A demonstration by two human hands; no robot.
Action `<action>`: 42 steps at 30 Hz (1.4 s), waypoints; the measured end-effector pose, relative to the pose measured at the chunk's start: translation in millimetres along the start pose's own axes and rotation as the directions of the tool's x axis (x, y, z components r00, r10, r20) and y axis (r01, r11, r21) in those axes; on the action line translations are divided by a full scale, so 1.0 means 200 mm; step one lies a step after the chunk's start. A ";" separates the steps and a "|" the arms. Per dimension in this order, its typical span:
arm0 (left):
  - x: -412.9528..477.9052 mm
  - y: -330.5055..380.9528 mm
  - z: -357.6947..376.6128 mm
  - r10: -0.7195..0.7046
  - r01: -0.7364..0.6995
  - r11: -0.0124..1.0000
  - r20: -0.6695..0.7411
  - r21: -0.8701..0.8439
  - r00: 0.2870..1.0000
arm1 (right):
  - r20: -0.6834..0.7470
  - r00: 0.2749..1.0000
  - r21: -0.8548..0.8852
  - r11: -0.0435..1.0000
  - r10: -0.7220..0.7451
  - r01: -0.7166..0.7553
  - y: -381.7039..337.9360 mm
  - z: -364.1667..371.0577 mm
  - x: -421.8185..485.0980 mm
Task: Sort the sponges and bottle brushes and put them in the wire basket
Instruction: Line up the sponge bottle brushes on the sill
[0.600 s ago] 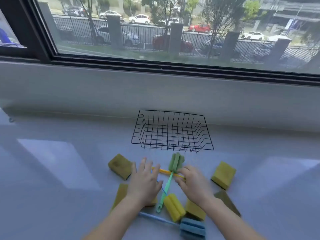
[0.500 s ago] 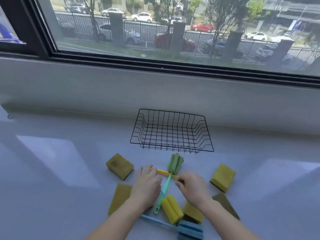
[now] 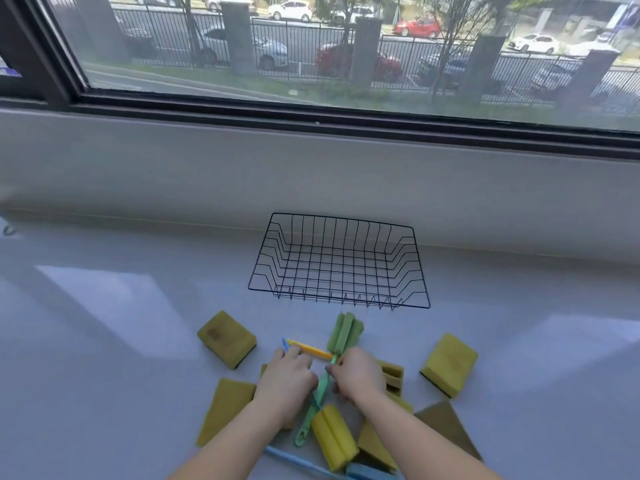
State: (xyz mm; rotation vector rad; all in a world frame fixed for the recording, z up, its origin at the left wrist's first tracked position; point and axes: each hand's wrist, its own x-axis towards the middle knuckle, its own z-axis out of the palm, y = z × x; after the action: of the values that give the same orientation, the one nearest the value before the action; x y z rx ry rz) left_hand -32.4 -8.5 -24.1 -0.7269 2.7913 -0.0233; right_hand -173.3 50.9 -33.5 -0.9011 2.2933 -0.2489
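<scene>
Nearest the person, in front of the wire basket (image 3: 338, 261), lies the heap to be sorted. A blue brush handle (image 3: 294, 462) runs along the bottom edge, beside a yellow sponge brush head (image 3: 334, 436). Just beyond, both hands work at the middle of the heap. The left hand (image 3: 287, 382) has its fingers curled together over the near end of a yellow handle (image 3: 310, 350); whether they grip it or only rest on it cannot be told. The right hand (image 3: 358, 374) has its fingertips pinched on the shaft of the green bottle brush (image 3: 320, 393), whose foam head (image 3: 346, 334) points toward the basket.

The step looks to be the first pick: separating the crossed brushes. The basket holds nothing yet. The next move probably calls for lifting the green brush free of the yellow handle beneath it, then carrying it forward over the basket's near rim.

Flat yellow sponges (image 3: 227, 337) lie to the left of the hands and another sponge (image 3: 448, 363) to the right, all short of the basket. Everything rests on a pale grey glossy counter (image 3: 121, 341). Behind the basket rises a grey wall, and above it a dark-framed window (image 3: 346, 57) shows a fence, trees and parked cars.
</scene>
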 end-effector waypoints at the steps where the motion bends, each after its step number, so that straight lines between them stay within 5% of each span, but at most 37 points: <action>1: 0.00 0.00 0.00 0.011 -0.011 0.999 0.001 0.032 1.000 | 0.004 1.000 0.004 1.000 0.012 -0.012 0.00 0.01 0.01; 7: 0.01 0.00 0.03 0.118 -0.112 0.992 -0.096 0.066 0.988 | 0.050 0.997 0.081 0.995 0.059 -0.063 -0.02 0.00 0.04; 13: -0.02 -0.02 0.05 0.183 -0.177 0.983 -0.387 0.052 0.904 | 0.022 1.000 0.264 0.964 -0.016 0.010 0.06 -0.06 -0.02; 21: -0.12 -0.10 -0.02 -0.087 -0.156 0.952 -0.719 -0.265 0.690 | -0.106 0.990 0.408 0.903 -0.098 0.133 0.13 -0.27 -0.13; 27: -0.24 -0.15 -0.11 -0.563 0.008 0.680 -0.516 -0.733 0.646 | -0.155 0.972 0.484 0.844 -0.177 0.231 0.07 -0.33 -0.17; 42: -0.73 -0.42 0.12 -0.885 0.301 0.362 -0.223 -0.882 0.408 | -0.081 0.910 0.468 0.791 -0.406 0.395 -0.36 -0.08 -0.26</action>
State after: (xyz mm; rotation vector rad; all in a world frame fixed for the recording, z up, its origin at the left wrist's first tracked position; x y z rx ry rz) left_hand 137.2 -9.9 -4.8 -2.5689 2.7403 0.9662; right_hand -116.0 29.8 33.3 -1.1010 1.8571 -0.9409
